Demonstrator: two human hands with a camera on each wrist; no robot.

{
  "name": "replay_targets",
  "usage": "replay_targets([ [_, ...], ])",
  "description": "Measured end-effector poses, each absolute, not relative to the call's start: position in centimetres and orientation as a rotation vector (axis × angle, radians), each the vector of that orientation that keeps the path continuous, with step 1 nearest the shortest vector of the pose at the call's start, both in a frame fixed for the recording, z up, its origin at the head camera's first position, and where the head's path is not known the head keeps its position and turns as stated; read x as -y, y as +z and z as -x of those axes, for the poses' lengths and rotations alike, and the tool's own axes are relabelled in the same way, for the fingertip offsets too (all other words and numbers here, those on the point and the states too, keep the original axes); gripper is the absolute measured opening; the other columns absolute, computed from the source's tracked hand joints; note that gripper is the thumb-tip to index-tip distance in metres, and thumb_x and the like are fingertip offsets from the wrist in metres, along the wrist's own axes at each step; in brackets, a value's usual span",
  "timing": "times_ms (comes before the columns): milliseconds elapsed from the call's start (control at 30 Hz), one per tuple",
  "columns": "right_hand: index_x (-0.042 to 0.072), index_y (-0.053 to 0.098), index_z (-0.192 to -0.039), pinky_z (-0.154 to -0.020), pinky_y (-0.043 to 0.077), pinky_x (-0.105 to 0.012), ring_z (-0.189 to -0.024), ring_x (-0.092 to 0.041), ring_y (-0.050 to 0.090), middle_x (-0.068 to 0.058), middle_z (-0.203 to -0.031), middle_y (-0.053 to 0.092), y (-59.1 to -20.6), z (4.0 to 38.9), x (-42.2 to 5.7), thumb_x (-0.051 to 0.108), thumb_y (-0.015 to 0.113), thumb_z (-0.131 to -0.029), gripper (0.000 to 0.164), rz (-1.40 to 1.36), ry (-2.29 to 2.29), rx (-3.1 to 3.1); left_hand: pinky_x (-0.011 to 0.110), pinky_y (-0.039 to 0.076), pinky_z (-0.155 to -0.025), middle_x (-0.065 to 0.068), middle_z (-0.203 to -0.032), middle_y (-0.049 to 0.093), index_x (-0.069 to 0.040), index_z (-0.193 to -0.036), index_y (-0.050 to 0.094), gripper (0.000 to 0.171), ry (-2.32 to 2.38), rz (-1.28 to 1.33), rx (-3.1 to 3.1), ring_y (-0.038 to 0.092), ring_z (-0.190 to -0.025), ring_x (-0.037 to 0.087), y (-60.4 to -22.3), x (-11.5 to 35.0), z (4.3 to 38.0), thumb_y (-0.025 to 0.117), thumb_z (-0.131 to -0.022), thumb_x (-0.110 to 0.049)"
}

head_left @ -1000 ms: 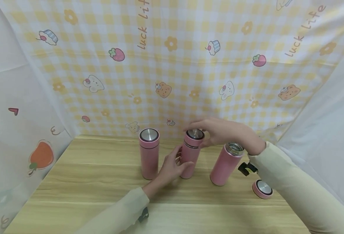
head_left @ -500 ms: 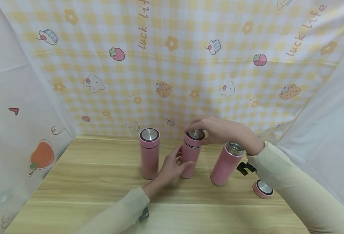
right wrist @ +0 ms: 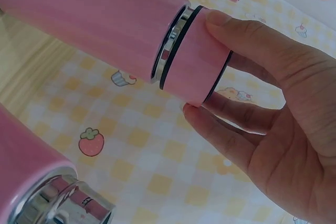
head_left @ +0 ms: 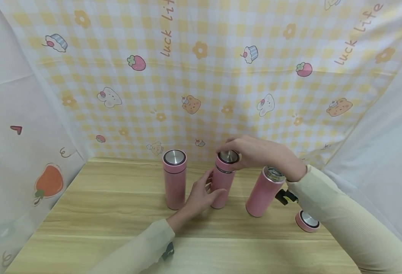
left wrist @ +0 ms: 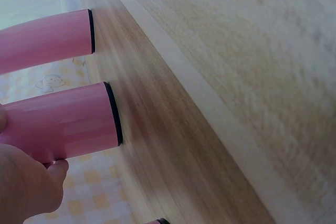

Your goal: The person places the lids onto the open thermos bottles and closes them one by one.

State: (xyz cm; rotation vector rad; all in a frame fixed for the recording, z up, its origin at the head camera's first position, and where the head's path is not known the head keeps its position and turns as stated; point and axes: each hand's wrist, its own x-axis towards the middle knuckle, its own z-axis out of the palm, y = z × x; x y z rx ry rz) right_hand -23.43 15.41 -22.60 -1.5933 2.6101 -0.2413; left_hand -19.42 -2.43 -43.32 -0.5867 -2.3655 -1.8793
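Observation:
A pink thermos bottle stands upright in the middle of the table. Low on its body, my left hand grips it, thumb in front and fingers behind. From above, my right hand holds the pink lid by its rim with thumb and fingers. In the right wrist view a narrow band of silver neck shows between lid and body. Right of it stands a second thermos without its lid, its silver mouth bare. A third thermos, lid on, is left of my left hand.
A loose pink lid with a silver top lies on the wooden table at the right, close to my right sleeve. Behind the table hangs a yellow checked cloth; white cloth hangs at the sides.
My right hand has turned slightly on the lid, its wrist shifting a little left. The gap under the lid looks narrower. My left hand and the bottles keep their places.

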Motion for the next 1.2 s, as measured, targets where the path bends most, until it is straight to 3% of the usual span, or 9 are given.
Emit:
replay_targets([
  [467,0.007,0.069,-0.121,-0.067,0.053,-0.029,-0.082,-0.016,0.058,-0.003,-0.095,0.062,-22.9,23.6,-15.5,0.028,0.086,-0.084,0.046,1.551,-0.159,-2.737,0.038,0.044,-0.108,0.006,-0.147,0.051,-0.015,-0.153,0.042,0.071,-1.896,0.567,2.372,0.051,-0.132,0.024,-43.3,2.4,19.6,0.078,-0.093,-0.024],
  [733,0.005,0.061,-0.138,-0.067,0.051,-0.031,-0.078,-0.019,0.057,-0.004,-0.101,0.061,-23.1,23.7,-16.0,0.036,0.085,-0.085,0.067,1.554,-0.208,-2.712,0.039,0.045,-0.108,0.006,-0.148,0.050,-0.014,-0.154,0.040,0.072,-1.891,0.590,2.370,0.051,-0.132,0.025,-43.4,2.5,19.7,0.077,-0.093,-0.024],
  [867,0.007,0.059,-0.141,-0.072,0.054,-0.032,-0.083,-0.018,0.060,-0.006,-0.119,0.064,-23.0,23.9,-16.4,0.029,0.085,-0.086,0.065,1.585,-0.288,-2.628,0.040,0.045,-0.108,0.006,-0.148,0.050,-0.013,-0.155,0.039,0.073,-1.884,0.594,2.372,0.051,-0.132,0.025,-43.5,2.4,19.7,0.077,-0.094,-0.026],
  [967,0.008,0.059,-0.141,-0.084,0.056,-0.034,-0.100,-0.017,0.064,-0.007,-0.134,0.061,-22.9,23.9,-16.5,0.016,0.084,-0.087,0.060,1.587,-0.305,-2.571,0.042,0.045,-0.108,0.008,-0.147,0.051,-0.011,-0.154,0.040,0.073,-1.876,0.598,2.362,0.051,-0.131,0.027,-43.5,2.4,19.7,0.077,-0.093,-0.027],
  [1100,0.008,0.062,-0.139,-0.092,0.056,-0.036,-0.114,-0.019,0.061,-0.007,-0.137,0.060,-22.9,23.9,-16.4,0.003,0.081,-0.087,0.056,1.591,-0.281,-2.534,0.045,0.045,-0.107,0.010,-0.147,0.051,-0.010,-0.152,0.042,0.071,-1.885,0.607,2.334,0.052,-0.131,0.029,-43.5,2.4,19.7,0.078,-0.093,-0.026],
  [1200,0.008,0.063,-0.138,-0.088,0.056,-0.034,-0.111,-0.018,0.062,-0.007,-0.136,0.061,-22.8,23.8,-16.3,0.001,0.081,-0.086,0.056,1.591,-0.266,-2.529,0.048,0.045,-0.107,0.012,-0.146,0.051,-0.010,-0.151,0.043,0.069,-1.899,0.618,2.312,0.051,-0.131,0.031,-43.6,2.4,19.6,0.078,-0.093,-0.024],
])
